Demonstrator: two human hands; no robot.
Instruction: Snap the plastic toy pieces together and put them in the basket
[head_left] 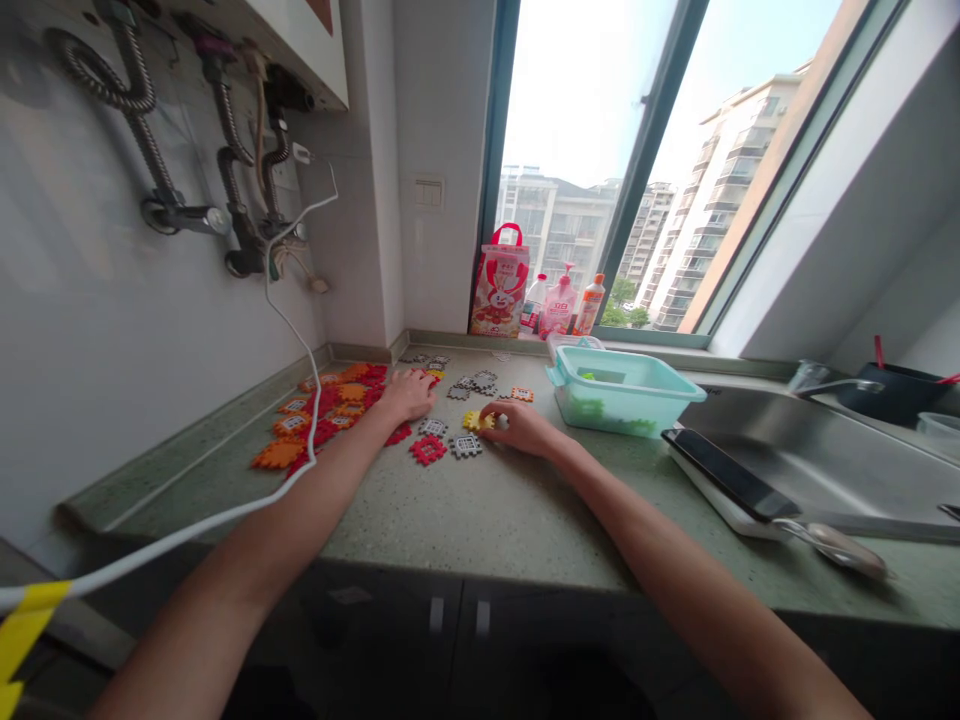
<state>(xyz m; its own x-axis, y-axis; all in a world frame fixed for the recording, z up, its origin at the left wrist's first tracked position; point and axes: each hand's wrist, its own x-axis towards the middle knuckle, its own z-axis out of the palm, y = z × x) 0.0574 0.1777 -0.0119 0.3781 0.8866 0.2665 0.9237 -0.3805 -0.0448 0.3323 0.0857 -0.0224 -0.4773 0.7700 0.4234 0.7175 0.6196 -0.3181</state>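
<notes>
My right hand (520, 428) has its thumb and fingers closed on the edge of a yellow interlocking tile (472, 421), low over the counter. My left hand (409, 395) lies palm down with its fingers stretched forward, beside a small red tile that shows partly at its fingertips. Just in front of my hands lie a red square tile (428, 450), a grey window tile (466, 446) and another grey tile (433, 427). Several grey tiles (484, 381) and an orange window tile (523, 395) sit further back. Left of my left hand spread many red and orange tiles (279, 455).
A mint plastic tub (630, 392) with green pieces stands right of my right hand. Beyond it are a steel sink (757, 440) and a dark flat object (731, 474) at its edge. A white cable (317, 400) hangs across the left side. Bottles (559, 307) line the windowsill.
</notes>
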